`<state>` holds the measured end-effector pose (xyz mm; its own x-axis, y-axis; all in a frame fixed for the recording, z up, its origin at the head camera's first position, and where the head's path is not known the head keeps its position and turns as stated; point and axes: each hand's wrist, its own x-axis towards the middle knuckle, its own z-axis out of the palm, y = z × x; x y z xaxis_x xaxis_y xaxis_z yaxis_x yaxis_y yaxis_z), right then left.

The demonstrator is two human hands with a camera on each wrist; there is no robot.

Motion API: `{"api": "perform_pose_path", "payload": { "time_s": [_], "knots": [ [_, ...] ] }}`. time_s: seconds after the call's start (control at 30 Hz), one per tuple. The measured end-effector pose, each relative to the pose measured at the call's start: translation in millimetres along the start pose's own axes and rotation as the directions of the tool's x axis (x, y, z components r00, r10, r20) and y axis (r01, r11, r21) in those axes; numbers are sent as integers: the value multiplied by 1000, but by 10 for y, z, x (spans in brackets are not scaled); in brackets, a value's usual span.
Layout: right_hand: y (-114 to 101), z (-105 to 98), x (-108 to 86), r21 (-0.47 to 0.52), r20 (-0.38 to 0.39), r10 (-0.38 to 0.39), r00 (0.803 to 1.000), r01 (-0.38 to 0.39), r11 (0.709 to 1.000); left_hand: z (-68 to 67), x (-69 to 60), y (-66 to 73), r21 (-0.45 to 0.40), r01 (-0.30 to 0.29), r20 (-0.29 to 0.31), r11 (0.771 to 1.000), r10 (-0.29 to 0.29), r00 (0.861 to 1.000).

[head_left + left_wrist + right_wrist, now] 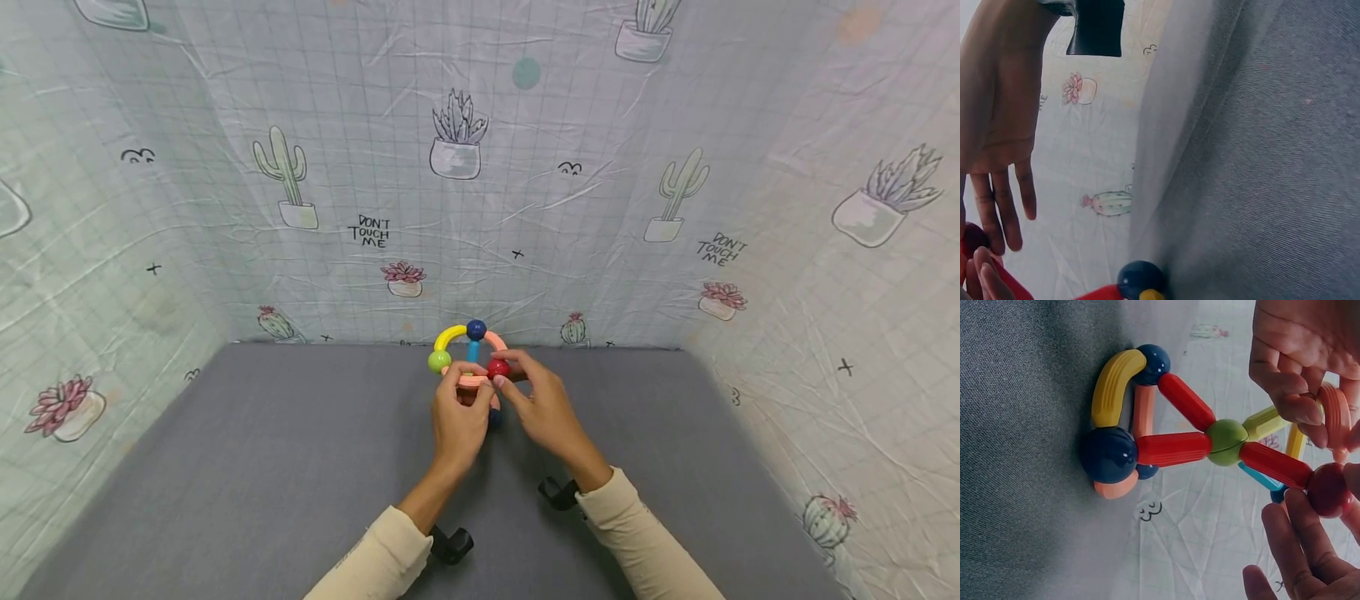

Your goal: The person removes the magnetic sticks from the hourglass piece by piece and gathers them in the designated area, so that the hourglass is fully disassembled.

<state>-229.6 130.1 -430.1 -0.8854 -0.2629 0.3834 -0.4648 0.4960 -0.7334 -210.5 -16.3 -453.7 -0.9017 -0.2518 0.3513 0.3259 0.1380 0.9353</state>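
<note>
A toy structure of magnetic sticks and balls stands on the grey table in front of both hands. My left hand point(461, 417) pinches a coral curved stick point(1335, 415) beside the red ball point(1327, 490). My right hand point(543, 408) holds that red ball between thumb and fingers. Below, red sticks run from a green ball point(1227, 442) to the red ball and to navy balls point(1109, 455) at the base. Up top, a yellow curved stick point(450, 335) joins a lime ball point(439, 361) to another navy ball point(476, 330). Fingers partly cover the coral stick's end near the red ball.
The grey tabletop point(300, 467) spreads around the structure. A cloth backdrop point(337, 167) with cactus prints rises behind and on both sides. Black wrist mounts point(452, 546) sit under the forearms.
</note>
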Motion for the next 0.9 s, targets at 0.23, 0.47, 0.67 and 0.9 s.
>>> {"api": "perform_pose_path", "payload": {
  "time_s": [0.23, 0.47, 0.67, 0.9],
  "knots": [
    [14, 9, 4, 4, -9, -6, 1000, 6, 1000, -40, -54, -71, 69, -32, 2, 997, 32, 999],
    [-5, 0, -1, 22, -8, 25, 1000, -25, 999, -81, -129, -133, 93, -72, -39, 993, 76, 996],
    [-10, -5, -10, 19, -7, 29, 1000, -29, 999, -105, -162, -179, 62, -77, -98, 995, 83, 992],
    [3, 13, -11, 16, -7, 27, 1000, -27, 1000, -169, -177, -207, 72, -76, -134, 994, 85, 987]
  ]
}}
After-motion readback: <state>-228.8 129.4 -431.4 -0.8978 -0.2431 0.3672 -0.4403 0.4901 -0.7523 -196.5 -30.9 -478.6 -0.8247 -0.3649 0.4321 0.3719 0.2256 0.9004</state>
